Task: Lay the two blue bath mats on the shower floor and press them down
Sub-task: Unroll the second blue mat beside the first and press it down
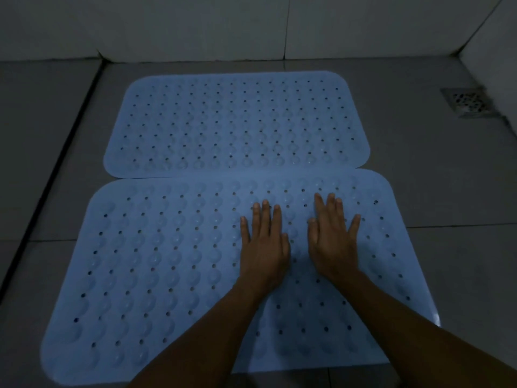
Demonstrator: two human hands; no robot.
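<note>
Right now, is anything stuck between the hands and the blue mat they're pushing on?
No, nothing visible. The left hand and right hand lie flat, straight on the near mat, which lies spread on the shower floor beside the far mat.

Counting two mats, two hands, one drain

I'm seeing two blue bath mats: the far mat (236, 123) and the near mat (156, 264). I'm laying two hands flat on the near one, my left hand (264, 247) and my right hand (333, 245). I'm spotting one floor drain (467, 102).
</note>
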